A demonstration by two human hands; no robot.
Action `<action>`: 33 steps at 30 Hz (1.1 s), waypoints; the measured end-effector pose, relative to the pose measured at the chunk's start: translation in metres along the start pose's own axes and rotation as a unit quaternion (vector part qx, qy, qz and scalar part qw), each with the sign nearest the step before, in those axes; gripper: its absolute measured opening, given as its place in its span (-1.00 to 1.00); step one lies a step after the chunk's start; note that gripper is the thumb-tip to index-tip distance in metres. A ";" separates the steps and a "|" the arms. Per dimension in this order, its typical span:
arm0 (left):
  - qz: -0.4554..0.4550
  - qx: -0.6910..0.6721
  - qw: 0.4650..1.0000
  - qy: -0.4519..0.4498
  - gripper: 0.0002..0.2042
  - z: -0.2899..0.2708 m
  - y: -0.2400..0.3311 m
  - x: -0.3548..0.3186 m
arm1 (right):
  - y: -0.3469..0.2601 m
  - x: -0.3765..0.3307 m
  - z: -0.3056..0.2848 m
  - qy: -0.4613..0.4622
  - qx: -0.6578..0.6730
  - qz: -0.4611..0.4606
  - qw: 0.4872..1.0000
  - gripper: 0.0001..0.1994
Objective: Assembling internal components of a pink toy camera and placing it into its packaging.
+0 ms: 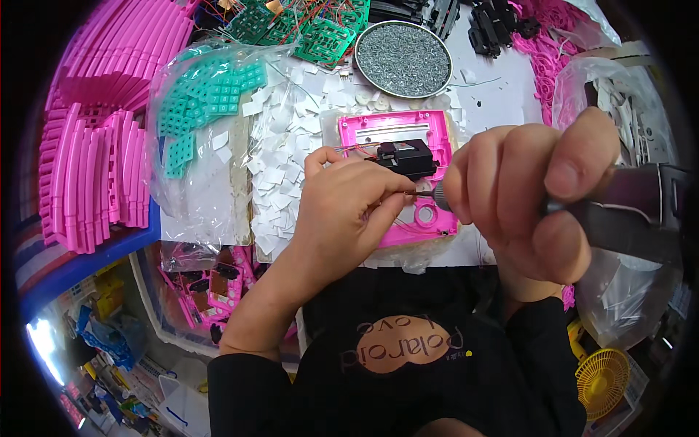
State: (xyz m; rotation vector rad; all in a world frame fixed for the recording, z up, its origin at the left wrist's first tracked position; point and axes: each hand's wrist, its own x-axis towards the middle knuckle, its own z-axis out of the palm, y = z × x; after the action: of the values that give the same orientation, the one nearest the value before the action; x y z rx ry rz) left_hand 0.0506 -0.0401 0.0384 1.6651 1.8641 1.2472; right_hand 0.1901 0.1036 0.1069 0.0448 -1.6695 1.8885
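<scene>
My right hand (pixel 513 193) is wrapped around a dark electric screwdriver (pixel 626 211), its bit pointing left. At the tip of the bit, the thumb and index finger of my left hand (pixel 338 207) are pinched together; whatever lies between them is too small to make out. Beneath both hands a pink plastic housing (pixel 440 125) rests on the table, inner side up. A black box-shaped part (pixel 413 158) with thin coloured wires sits in it, just beyond my left fingertips. My left hand covers part of the housing's left side.
Beyond the housing stands a round dish (pixel 408 96) full of small metal screws. White paper squares (pixel 280 178) are strewn to the left, beside teal keypads (pixel 218 95) in a plastic bag. Pink curved parts (pixel 95 175) are stacked far left; green circuit boards (pixel 324 40) lie at the back.
</scene>
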 end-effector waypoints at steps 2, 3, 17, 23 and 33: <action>-0.002 -0.003 1.000 0.005 -0.95 0.001 -0.001 -0.002 | 0.005 -0.001 0.002 0.000 -0.025 0.001 1.000 -0.71; -0.001 0.001 1.000 0.005 -0.94 0.001 -0.003 -0.003 | 0.006 0.000 0.004 0.002 -0.029 0.004 1.000 -0.71; 0.070 0.074 0.993 0.060 -0.85 0.006 -0.001 0.000 | 0.005 0.000 -0.004 -0.047 0.012 -0.027 0.998 -0.73; 0.092 0.124 0.986 0.070 -0.74 0.008 -0.007 -0.002 | 0.006 -0.002 -0.004 -0.016 0.022 -0.024 0.999 -0.75; -0.001 0.215 0.975 0.054 -0.52 0.019 -0.035 -0.029 | 0.042 0.006 -0.014 0.012 -0.017 -0.040 0.999 -0.74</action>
State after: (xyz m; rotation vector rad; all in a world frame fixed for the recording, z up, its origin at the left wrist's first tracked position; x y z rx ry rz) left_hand 0.0507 -0.0568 -0.0076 1.8296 2.3306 0.9965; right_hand 0.1713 0.1177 0.0695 0.0743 -1.6593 1.7937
